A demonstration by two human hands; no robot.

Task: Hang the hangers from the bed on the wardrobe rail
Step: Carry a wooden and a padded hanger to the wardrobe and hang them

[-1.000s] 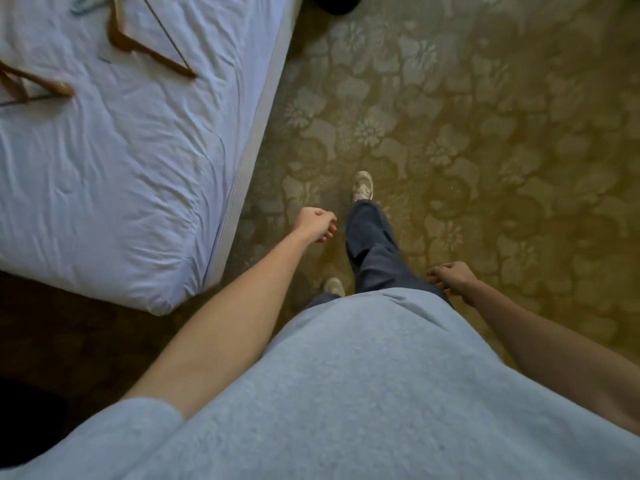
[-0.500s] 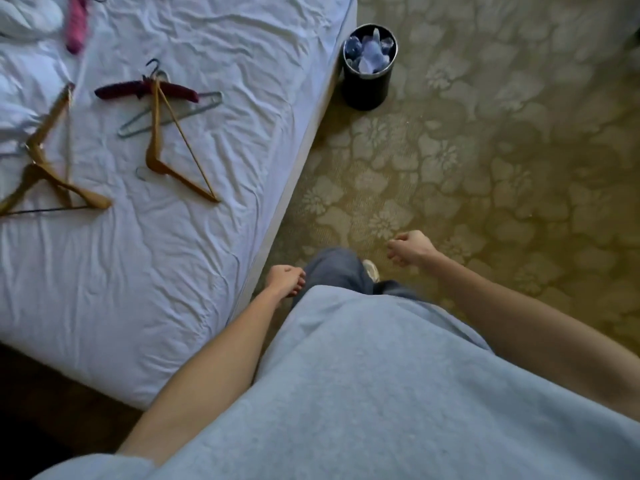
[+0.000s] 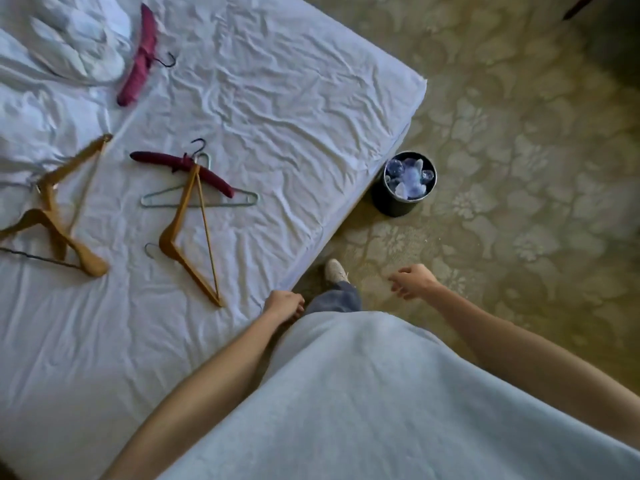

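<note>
Several hangers lie on the white-sheeted bed. Nearest me is a wooden hanger; its top lies over a dark red padded hanger and a pale wire hanger. Two more wooden hangers overlap at the left edge. A second red padded hanger lies farther back. My left hand hangs loosely curled at the bed's edge, holding nothing. My right hand hangs over the carpet, fingers relaxed and empty. No wardrobe rail is in view.
A black waste bin with clear plastic in it stands on the patterned carpet by the bed's corner. Crumpled white bedding sits at the bed's far left. My foot is beside the bed.
I have stepped closer to the bed and the view has swung left, bringing more hangers and the bin into sight. Both hands stay empty at my sides.
</note>
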